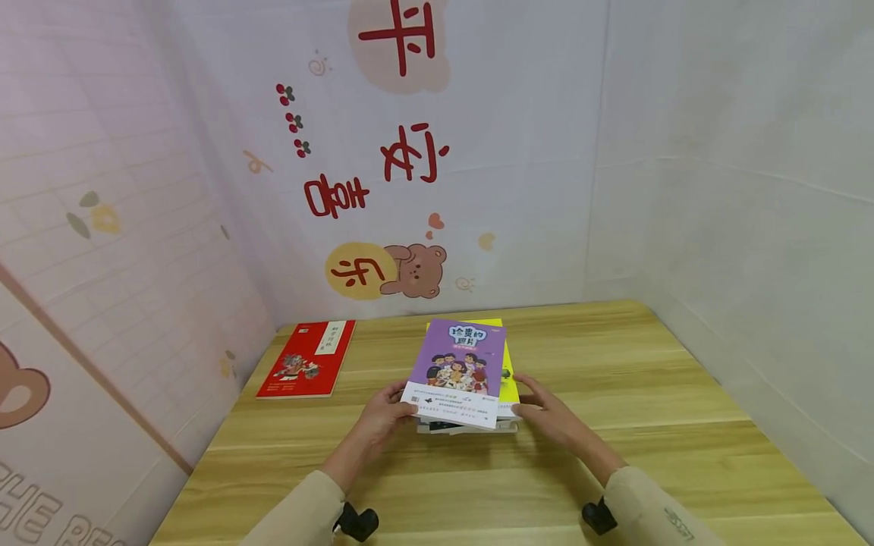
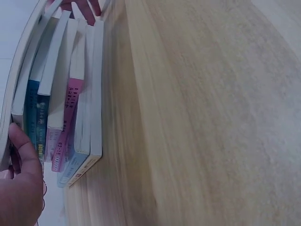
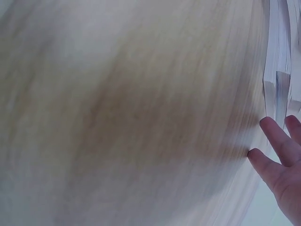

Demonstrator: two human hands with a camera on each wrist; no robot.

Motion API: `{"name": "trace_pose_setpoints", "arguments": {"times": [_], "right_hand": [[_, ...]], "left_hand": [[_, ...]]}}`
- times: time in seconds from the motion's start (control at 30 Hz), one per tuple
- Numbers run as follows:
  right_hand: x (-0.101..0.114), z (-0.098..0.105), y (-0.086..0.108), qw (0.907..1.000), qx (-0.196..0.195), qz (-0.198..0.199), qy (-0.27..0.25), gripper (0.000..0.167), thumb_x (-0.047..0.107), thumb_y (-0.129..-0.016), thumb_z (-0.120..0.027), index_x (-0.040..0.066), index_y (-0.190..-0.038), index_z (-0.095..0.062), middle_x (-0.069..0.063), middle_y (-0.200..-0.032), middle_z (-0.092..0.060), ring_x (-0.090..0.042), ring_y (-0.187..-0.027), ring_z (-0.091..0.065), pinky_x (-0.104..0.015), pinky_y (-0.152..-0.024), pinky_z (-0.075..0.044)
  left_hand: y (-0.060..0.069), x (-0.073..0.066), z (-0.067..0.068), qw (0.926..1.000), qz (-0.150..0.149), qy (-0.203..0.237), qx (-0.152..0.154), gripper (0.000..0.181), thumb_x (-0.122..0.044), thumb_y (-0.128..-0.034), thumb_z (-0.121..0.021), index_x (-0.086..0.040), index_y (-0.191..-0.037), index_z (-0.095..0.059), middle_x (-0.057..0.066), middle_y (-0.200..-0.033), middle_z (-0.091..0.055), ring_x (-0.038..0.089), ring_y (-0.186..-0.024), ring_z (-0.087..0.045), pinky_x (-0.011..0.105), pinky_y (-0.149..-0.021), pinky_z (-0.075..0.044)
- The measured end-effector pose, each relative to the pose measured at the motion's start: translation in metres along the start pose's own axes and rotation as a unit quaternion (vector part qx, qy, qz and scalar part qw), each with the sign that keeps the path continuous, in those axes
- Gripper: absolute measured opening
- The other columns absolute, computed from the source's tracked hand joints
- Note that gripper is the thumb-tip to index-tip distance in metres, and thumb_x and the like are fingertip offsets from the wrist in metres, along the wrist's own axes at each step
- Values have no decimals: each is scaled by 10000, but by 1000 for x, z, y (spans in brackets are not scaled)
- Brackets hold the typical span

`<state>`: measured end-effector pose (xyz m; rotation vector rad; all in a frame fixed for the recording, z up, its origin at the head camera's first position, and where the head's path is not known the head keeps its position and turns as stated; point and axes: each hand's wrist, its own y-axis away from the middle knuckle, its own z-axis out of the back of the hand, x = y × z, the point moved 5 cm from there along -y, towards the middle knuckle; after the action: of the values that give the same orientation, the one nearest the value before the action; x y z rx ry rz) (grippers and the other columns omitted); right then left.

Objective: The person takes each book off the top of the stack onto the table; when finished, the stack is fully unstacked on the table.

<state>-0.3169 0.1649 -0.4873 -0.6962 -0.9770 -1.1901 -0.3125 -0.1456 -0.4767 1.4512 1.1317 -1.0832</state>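
Observation:
In the head view a stack of books (image 1: 507,428) lies near the middle of the table. A purple book (image 1: 447,353) with cartoon children on its cover tops the stack, turned slightly against a yellow book (image 1: 509,388) beneath it. My left hand (image 1: 379,418) pinches the purple book's left edge near its front corner. The left wrist view shows that hand's thumb and fingers (image 2: 29,162) at the top book, above several stacked spines. On the other side, my right hand (image 1: 550,413) touches the stack's right edge; in the right wrist view its fingers (image 3: 280,141) are spread.
A red book (image 1: 295,370) lies flat at the table's back left. The wooden table (image 1: 635,447) meets a white cloth backdrop (image 1: 519,167) with printed characters and a bear. Dark wrist devices (image 1: 358,523) sit at both cuffs.

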Motion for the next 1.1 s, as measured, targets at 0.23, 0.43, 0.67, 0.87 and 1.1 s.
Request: {"name": "trace_pose_setpoints", "arguments": {"times": [0.23,0.43,0.67,0.87,1.1], "right_hand": [[1,-2,0,10000,42,-64,62,661,337,-984,-600,192,-1561,-313,-249,-1417,-501,-436,-1321,-445,-655,-1046,-325],[3,-4,2,9999,57,-63,69,658,342,-984,-604,193,-1558,-320,-256,-1414,-500,-446,-1320,-440,-655,-1039,-332],[1,-1,3,10000,29,-19,81,634,307,-990,-606,195,-1549,-330,-260,-1416,-496,-452,-1324,-436,-642,-1027,-352],[0,-1,3,9999,95,61,-31,632,294,-988,-616,189,-1544,-337,-259,-1436,-475,-443,-1326,-441,-639,-1026,-356],[-2,-3,1,9999,104,92,5,629,301,-992,-608,193,-1547,-332,-249,-1445,-470,-440,-1334,-434,-637,-1030,-353]], "left_hand": [[2,0,4,9997,-5,245,44,592,124,-894,-543,79,-1454,-359,231,-1274,-546,215,-924,-624,418,-838,-557],[3,1,9,9993,-98,360,-2,589,129,-900,-530,78,-1458,-348,249,-1322,-519,223,-946,-623,425,-839,-565],[1,3,5,9986,-341,379,119,612,140,-894,-503,100,-1473,-309,265,-1321,-488,219,-958,-613,442,-844,-566],[3,4,8,9983,-379,421,-121,613,146,-893,-480,73,-1479,-317,260,-1329,-472,229,-950,-613,441,-824,-571],[4,2,16,9963,-519,617,-300,607,145,-888,-478,63,-1472,-332,242,-1314,-482,223,-937,-611,401,-801,-571]]}}
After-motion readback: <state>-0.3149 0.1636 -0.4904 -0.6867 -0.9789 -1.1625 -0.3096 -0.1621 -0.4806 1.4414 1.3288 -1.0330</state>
